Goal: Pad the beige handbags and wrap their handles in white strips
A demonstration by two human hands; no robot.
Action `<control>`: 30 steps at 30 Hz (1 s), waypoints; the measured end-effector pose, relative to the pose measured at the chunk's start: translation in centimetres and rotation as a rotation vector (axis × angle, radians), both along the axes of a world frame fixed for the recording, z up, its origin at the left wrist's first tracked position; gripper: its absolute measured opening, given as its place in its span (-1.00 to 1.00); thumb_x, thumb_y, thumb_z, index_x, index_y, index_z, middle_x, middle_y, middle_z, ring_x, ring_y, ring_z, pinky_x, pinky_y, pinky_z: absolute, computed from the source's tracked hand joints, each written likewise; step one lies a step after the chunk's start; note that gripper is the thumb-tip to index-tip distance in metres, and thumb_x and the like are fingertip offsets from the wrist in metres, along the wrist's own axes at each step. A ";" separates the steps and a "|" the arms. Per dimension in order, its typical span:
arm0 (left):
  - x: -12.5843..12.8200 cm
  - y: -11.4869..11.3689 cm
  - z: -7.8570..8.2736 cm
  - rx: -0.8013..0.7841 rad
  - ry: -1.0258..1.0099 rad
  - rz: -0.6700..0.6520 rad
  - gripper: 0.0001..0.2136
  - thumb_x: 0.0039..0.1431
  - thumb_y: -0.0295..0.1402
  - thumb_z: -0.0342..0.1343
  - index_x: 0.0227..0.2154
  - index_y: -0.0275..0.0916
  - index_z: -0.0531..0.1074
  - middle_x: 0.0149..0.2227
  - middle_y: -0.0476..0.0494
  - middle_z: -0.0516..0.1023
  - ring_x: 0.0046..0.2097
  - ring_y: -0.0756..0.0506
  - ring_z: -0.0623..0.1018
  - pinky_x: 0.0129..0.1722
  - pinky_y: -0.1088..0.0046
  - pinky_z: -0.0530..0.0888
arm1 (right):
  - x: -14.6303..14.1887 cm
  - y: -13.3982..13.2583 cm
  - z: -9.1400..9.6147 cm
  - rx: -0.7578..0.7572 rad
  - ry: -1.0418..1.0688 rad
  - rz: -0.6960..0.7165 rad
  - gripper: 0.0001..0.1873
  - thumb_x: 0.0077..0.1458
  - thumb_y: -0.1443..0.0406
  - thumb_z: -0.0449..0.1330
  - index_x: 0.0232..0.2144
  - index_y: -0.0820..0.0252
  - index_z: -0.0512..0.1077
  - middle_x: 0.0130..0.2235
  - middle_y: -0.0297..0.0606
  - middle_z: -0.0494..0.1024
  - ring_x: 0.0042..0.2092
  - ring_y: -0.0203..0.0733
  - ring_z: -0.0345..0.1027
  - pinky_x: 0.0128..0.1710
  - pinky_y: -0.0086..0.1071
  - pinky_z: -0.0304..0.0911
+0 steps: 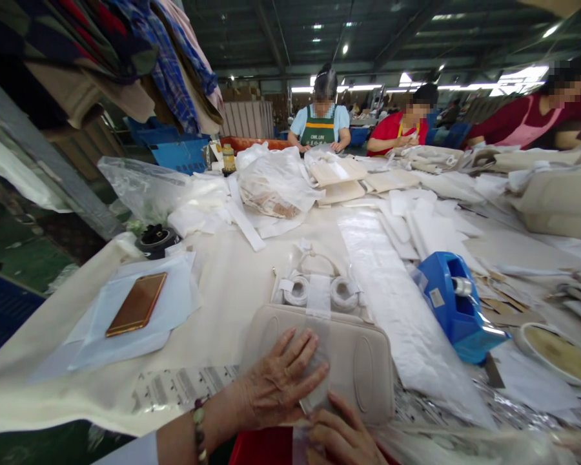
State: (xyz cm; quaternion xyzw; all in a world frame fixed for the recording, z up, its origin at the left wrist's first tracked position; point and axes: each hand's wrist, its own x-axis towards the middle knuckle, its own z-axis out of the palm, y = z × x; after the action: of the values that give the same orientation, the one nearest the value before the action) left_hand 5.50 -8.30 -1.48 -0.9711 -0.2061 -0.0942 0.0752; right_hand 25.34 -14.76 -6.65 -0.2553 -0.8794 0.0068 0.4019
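Note:
A beige handbag (358, 361) lies flat on the cloth-covered table (223, 290) right in front of me, its handles wrapped in white foam (319, 290). My left hand (275, 381) rests flat on the bag with fingers spread over a strip of clear film (319, 361) running across it. My right hand (343, 436) is at the bag's near edge, fingers bent and pinching the lower end of that film.
A blue tape dispenser (458, 303) stands right of the bag, a bowl (561, 352) beyond it. A phone (136, 303) lies on sheets at left, near a black tape roll (155, 239). Plastic bags and beige pieces cover the far table, where three people work.

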 end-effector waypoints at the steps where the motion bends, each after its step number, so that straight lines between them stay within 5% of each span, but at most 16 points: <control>1: 0.2 0.0 -0.2 0.022 0.000 0.010 -0.40 0.18 -0.08 -0.01 0.21 -0.29 0.09 0.22 -0.51 0.15 0.28 -0.44 0.05 0.18 -0.12 0.11 | 0.2 0.0 0.1 -0.020 -0.012 0.018 -0.84 0.22 0.41 0.02 -0.35 0.19 0.39 -0.44 -0.42 0.53 -0.23 -0.42 0.44 0.21 -0.36 0.07; 9: 3.3 4.6 0.0 -0.012 0.010 0.138 -0.33 0.10 -0.09 0.12 0.19 -0.33 0.11 0.20 -0.63 0.15 0.25 -0.47 0.12 0.15 -0.12 0.14 | 1.5 2.3 2.2 0.028 -0.014 0.025 -0.67 0.29 0.38 -0.16 -0.34 0.32 0.39 -0.38 -0.19 0.52 -0.25 -0.25 0.40 -0.23 -0.41 0.38; 19: 4.2 6.7 0.1 -0.056 0.006 0.192 -0.36 0.09 -0.04 0.12 0.16 -0.29 0.17 0.19 -0.57 0.18 0.25 -0.42 0.16 0.16 -0.03 0.13 | 2.2 2.1 1.1 -0.075 0.021 -0.002 -0.71 0.23 0.46 -0.12 -0.32 0.28 0.40 -0.38 -0.21 0.55 -0.24 -0.27 0.44 -0.17 -0.48 0.37; 25: 4.4 6.8 1.0 -0.108 0.046 0.208 -0.35 0.07 0.00 0.13 0.14 -0.27 0.21 0.18 -0.57 0.21 0.22 -0.42 0.21 0.14 -0.01 0.15 | 2.1 2.1 0.4 0.008 0.093 0.001 -0.70 0.20 0.50 -0.12 -0.39 0.27 0.38 -0.45 -0.23 0.52 -0.32 -0.29 0.44 -0.24 -0.52 0.38; 30: 5.1 7.0 2.0 -0.161 0.007 0.268 -0.29 0.11 0.09 0.02 0.13 -0.42 0.17 0.14 -0.51 0.29 0.19 -0.36 0.27 0.11 0.05 0.19 | 2.2 1.7 0.2 -0.052 0.097 -0.014 -0.74 0.17 0.52 -0.08 -0.35 0.29 0.40 -0.41 -0.21 0.53 -0.30 -0.29 0.44 -0.21 -0.50 0.39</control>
State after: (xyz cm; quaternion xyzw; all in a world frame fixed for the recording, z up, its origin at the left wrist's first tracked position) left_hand 10.65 -1.32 0.51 -0.9381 -0.3403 -0.0632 0.0096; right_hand 27.52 -13.10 -6.44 -0.2709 -0.8567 0.0391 0.4373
